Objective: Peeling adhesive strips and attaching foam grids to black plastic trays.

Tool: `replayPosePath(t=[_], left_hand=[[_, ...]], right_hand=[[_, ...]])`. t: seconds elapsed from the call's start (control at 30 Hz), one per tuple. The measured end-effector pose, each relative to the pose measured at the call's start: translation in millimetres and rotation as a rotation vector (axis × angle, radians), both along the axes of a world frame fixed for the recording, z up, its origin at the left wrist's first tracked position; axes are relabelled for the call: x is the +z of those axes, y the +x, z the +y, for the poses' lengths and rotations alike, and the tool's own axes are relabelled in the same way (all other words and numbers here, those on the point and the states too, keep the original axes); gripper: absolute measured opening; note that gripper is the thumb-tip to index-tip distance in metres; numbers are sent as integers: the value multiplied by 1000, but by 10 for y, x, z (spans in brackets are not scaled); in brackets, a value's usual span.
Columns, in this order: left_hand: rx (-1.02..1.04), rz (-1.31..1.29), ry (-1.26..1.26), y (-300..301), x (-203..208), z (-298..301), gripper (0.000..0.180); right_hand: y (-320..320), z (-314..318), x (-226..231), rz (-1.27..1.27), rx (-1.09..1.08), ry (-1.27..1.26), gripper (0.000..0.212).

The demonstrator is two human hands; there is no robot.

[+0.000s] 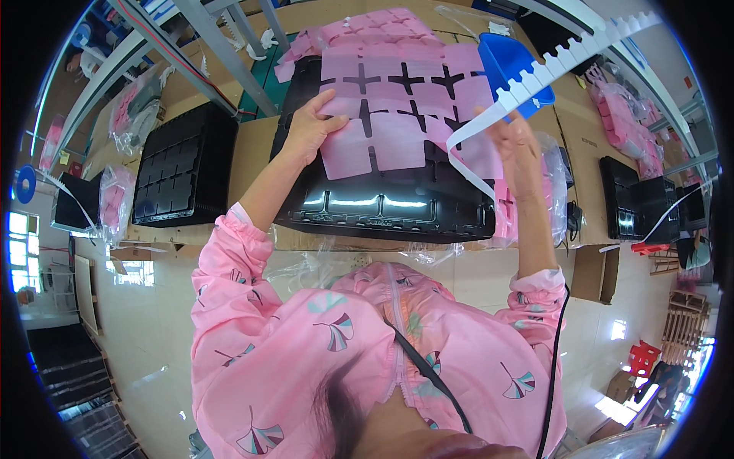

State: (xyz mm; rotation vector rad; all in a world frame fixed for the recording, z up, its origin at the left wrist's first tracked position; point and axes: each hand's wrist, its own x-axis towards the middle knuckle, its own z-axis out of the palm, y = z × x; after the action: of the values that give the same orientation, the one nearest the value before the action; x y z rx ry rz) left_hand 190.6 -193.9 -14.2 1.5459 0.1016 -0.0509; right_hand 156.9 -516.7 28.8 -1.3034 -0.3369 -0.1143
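My left hand [312, 127] pinches the left edge of a thin pink sheet [394, 141], thumb on top and fingers closed. The sheet has cross-shaped cutouts and lies over a glossy black moulded plastic tray [367, 205], whose dark surface shows through them. My right hand [518, 145] is raised at the sheet's right side. A white toothed strip [527, 86] crosses in front of its fingertips, bends back at the sheet and runs down to the tray's right corner. Whether the right fingers grip the strip or the sheet is hidden.
More pink sheets [378, 27] lie behind the tray. A blue bin [508, 65] stands at the back right. On the left is another stack of black trays [183, 164]. Metal frame posts [229, 57] rise at the back left of the cardboard-covered table [248, 157].
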Motion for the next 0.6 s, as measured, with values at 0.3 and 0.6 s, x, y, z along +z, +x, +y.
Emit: replayPosePath(t=[0.3, 0.6], left_hand=[[9, 11, 71, -63, 36, 11, 63], [-69, -21, 105, -53, 95, 27, 61]], right_hand=[[-277, -190, 88, 270, 125, 24, 31], [-152, -705, -219, -162, -1011, -1201, 83]])
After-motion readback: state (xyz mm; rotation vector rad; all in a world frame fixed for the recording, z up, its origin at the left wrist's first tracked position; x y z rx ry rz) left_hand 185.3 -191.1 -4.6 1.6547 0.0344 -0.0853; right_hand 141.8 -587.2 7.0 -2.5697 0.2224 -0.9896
